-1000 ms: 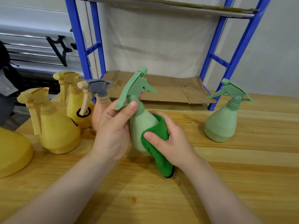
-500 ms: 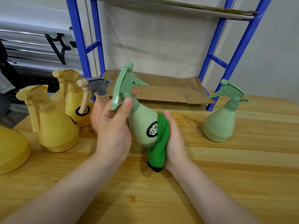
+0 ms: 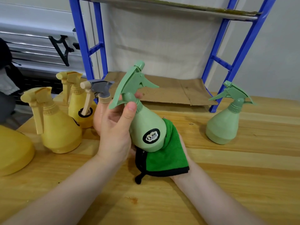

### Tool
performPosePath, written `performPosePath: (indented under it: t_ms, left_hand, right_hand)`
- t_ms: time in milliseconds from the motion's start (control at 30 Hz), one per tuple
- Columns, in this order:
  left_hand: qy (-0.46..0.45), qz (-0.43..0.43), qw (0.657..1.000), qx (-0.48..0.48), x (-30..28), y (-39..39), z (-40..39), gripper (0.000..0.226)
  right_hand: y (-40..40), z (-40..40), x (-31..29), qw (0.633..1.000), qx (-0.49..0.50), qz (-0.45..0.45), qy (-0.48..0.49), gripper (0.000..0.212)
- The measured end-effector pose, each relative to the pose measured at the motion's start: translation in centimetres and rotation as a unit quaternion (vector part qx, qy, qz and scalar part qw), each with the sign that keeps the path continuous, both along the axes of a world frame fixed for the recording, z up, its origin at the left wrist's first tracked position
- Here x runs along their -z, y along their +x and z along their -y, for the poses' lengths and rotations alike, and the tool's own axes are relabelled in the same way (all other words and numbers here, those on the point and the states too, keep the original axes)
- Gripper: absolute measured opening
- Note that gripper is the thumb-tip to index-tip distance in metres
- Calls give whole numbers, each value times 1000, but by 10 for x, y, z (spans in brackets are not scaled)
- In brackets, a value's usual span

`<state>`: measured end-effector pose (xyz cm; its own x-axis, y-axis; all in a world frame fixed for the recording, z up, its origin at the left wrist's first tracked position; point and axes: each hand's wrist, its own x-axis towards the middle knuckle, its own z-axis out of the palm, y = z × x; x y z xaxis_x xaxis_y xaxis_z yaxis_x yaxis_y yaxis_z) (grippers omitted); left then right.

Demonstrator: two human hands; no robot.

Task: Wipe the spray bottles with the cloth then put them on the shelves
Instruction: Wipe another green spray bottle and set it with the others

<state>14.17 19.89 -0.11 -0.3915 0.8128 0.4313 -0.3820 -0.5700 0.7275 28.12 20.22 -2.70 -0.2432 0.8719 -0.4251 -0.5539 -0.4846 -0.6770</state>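
- The left hand (image 3: 113,127) grips the pale green plastic spray bottle (image 3: 146,127) at its neck.
- The right hand (image 3: 182,147) cups the green microfibre cloth (image 3: 164,158) beneath; its fingers are hidden.
- The tilted bottle could slip if that neck grip loosens.

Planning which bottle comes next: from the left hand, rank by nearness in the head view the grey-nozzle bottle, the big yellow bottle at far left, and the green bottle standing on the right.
From the left hand:
1. Grey-nozzle bottle, just behind the hand.
2. Big yellow bottle, to its left.
3. Standing green bottle, far right beside the shelf leg.
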Motion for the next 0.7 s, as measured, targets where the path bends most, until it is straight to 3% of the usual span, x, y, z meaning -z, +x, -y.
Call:
performPosePath:
  t_ms: [67,167,267,400,567,700]
  left_hand:
    - [17,-9,1000,12,2,0,0,31]
    - [46,-37,998,28,2,4,2,25]
    - [63,-44,996,39,0,12,5,29]
    - [74,-12,994,81,0,13,6,29]
    - [68,24,989,129,0,5,5,34]
    - [87,23,986,141,-4,6,6,26]
  right_hand:
    - [1,3,-10,999,-12,-22,28,46]
    - [-6,-6,-9,995,-16,-78,58,70]
    - [-16,-20,-2,989,-8,-133,64,59]
    - [-18,-28,3,984,-10,-150,96,37]
    - [-16,-35,4,976,-17,-136,171,40]
    - [-11,-37,4,980,-25,-118,158,43]
